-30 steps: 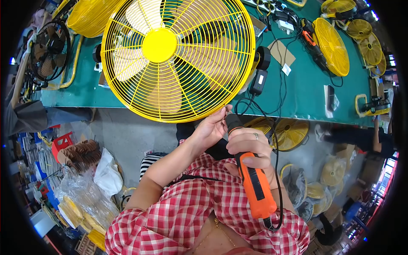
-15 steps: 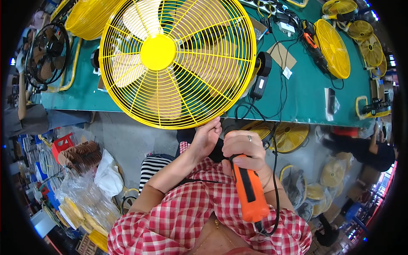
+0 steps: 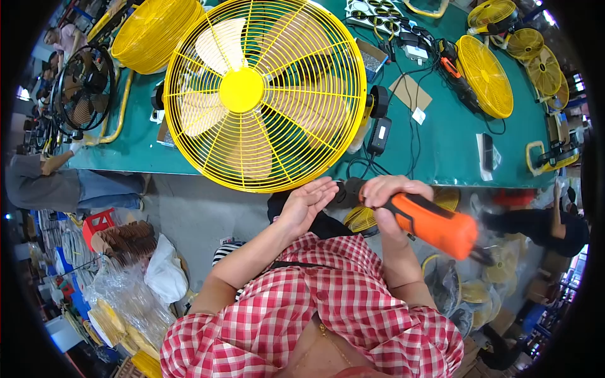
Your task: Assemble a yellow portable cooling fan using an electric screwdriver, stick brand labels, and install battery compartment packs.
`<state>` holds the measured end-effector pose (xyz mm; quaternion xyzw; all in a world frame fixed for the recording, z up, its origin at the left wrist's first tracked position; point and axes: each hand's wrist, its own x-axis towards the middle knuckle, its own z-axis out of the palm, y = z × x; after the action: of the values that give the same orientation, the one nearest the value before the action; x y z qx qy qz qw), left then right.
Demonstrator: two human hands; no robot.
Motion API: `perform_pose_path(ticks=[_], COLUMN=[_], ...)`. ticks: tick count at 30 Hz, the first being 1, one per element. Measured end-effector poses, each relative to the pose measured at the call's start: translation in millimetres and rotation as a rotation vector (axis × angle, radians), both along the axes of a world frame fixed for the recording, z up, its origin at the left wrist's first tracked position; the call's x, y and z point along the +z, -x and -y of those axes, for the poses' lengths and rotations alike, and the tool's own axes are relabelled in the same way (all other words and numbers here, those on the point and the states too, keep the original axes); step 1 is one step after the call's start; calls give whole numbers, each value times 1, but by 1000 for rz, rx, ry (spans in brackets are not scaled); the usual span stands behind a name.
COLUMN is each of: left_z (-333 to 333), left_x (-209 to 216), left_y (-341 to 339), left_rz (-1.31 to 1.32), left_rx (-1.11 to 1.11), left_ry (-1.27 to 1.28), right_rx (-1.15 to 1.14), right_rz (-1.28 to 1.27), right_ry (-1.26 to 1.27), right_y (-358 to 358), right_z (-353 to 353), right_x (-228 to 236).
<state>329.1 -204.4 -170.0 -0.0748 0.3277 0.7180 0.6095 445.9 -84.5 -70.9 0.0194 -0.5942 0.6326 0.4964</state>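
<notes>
A large yellow fan (image 3: 241, 90) with a wire-grille front stands at the near edge of the green table (image 3: 441, 160). Just below its lower rim is my left hand (image 3: 307, 205), fingers stretched out and palm partly turned up; nothing shows plainly in it. My right hand (image 3: 392, 191) grips an orange and black power screwdriver (image 3: 435, 223). The tool lies sideways, its dark front end toward the fan's bottom rim and its orange back end out to the right, slightly blurred. Whether the tip touches the rim I cannot tell.
A stack of yellow grilles (image 3: 154, 38) stands at the table's back left. At the right lie another orange-black power tool (image 3: 457, 72), a yellow grille (image 3: 485, 75), cables, a black adapter (image 3: 379, 135) and cardboard (image 3: 409, 91). People stand at both sides.
My right hand has swung the screwdriver from hanging upright near my chest to lying sideways on the right. My left hand's curled fingers have straightened. The whole view has shifted slightly.
</notes>
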Motion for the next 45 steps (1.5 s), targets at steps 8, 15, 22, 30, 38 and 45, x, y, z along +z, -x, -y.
perform_pose_path(ticks=[8, 15, 22, 30, 38, 45], left_z=[-2, -7, -15, -28, -37, -43], left_x=[52, 80, 92, 104, 106, 120], left_y=[0, 11, 29, 47, 62, 61], left_rz=[-198, -84, -204, -290, -299, -943], left_rx=[-261, -300, -330, -383, -493, -370], left_ry=[97, -20, -112, -83, -154, -205], right_rx=[16, 79, 57, 24, 52, -54], right_rz=[-225, -285, -293, -308, -372, -417], right_ry=[140, 205, 223, 184, 257, 315], right_y=[-26, -32, -17, -1, 9, 13], right_z=[-10, -14, -15, -20, -31, -35], right_x=[36, 53, 65, 71, 73, 73])
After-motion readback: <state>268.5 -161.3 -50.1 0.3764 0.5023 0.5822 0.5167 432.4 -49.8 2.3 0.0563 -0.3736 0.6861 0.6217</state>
